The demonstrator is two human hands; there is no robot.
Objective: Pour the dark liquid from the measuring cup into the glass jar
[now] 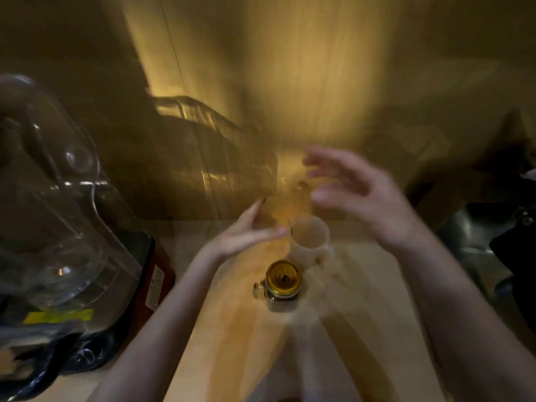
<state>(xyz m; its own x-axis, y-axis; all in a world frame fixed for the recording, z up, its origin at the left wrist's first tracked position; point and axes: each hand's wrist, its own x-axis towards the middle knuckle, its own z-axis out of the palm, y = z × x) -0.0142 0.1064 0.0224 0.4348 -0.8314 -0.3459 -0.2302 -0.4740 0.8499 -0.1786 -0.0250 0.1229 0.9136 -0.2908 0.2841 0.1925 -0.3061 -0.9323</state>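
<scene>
- Glass jar (283, 278) upright on surface (362, 314), holding dark amber liquid.
- Measuring cup (309, 239) just behind jar, apparently empty.
- Left hand (249, 232) and right hand (356, 192) both open, fingers spread, above cup, gripping nothing; blurred.

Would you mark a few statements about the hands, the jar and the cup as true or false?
1. Both hands, left hand and right hand, are empty. True.
2. The glass jar holds amber liquid. True.
3. The white cup lies on its side. False: it stands upright.
4. The jar stands farther from the person than the cup. False: it is nearer.
5. The right hand grips the jar's handle. False: it hovers above the cup.
</scene>
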